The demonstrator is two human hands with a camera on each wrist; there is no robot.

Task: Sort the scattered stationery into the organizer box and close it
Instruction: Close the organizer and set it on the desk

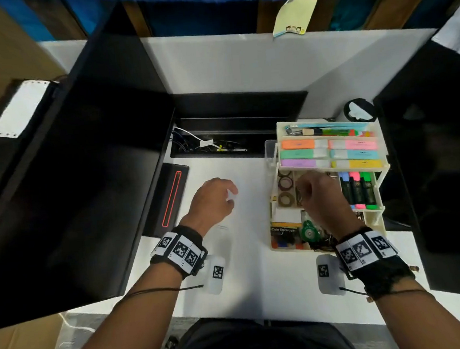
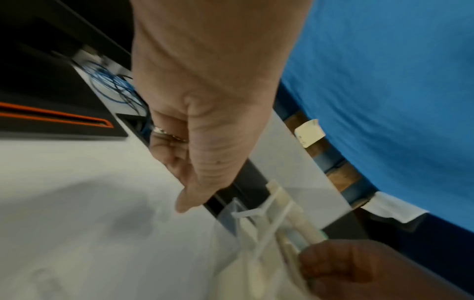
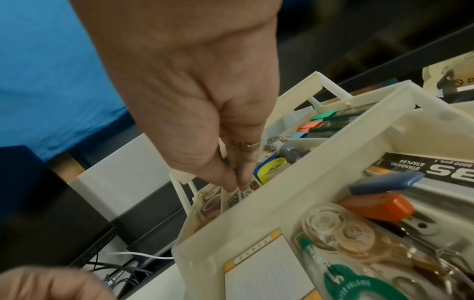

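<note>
The cream organizer box (image 1: 273, 247) stands open at the right of the white table, its tiers fanned out. The top tray holds pastel highlighters (image 1: 329, 151); the tier below it holds markers (image 1: 359, 188) and tape rolls (image 1: 285, 182). My right hand (image 1: 300, 193) reaches into that tier. Its fingertips (image 3: 237, 187) pinch a small patterned tape roll in a narrow compartment beside the box wall (image 3: 256, 205). My left hand (image 1: 232, 197) hovers over the table left of the box, fingers loosely curled. The left wrist view shows nothing held in the left hand (image 2: 179, 182).
A large black screen (image 1: 84, 173) fills the left side, with a black device outlined in red (image 1: 174, 198) at its foot. An open cable well (image 1: 215, 145) lies behind my left hand. Two white tags (image 1: 217, 273) lie near the front edge. Another black panel (image 1: 430, 156) stands right of the box.
</note>
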